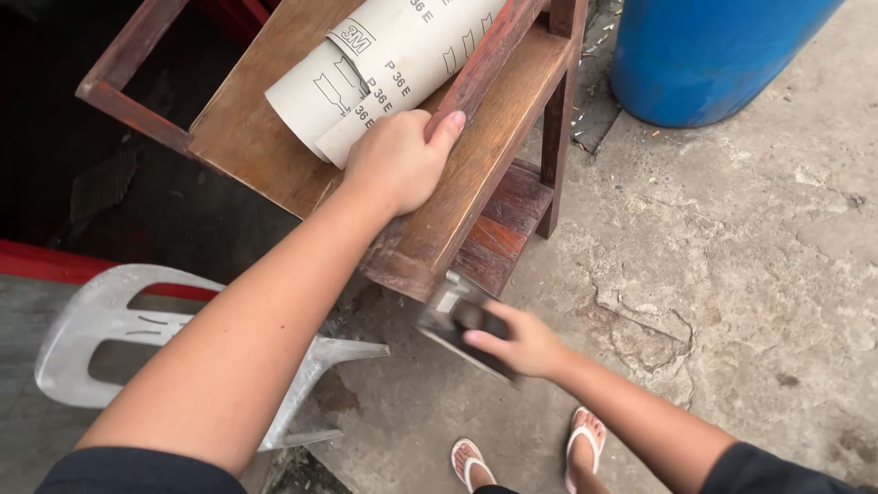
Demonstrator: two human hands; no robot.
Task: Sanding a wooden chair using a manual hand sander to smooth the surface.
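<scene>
Up top, the left hand [400, 163] closes over the edge of a worn brown wooden chair [476, 174] tipped on its side, thumb lying along a reddish rail. Just beside its knuckles rests a curled roll of pale grey sandpaper [384, 69], lying on the chair's flat board. Lower down, the right hand [519, 343] grips a blurred, dark flat sanding block [455, 320], held against the chair's lower corner. Beneath are two feet in white flip-flops [585, 437] on cracked concrete floor [732, 274]. A grey plastic chair [110, 334] lies at left; a blue plastic barrel [704, 50] stands beyond.
</scene>
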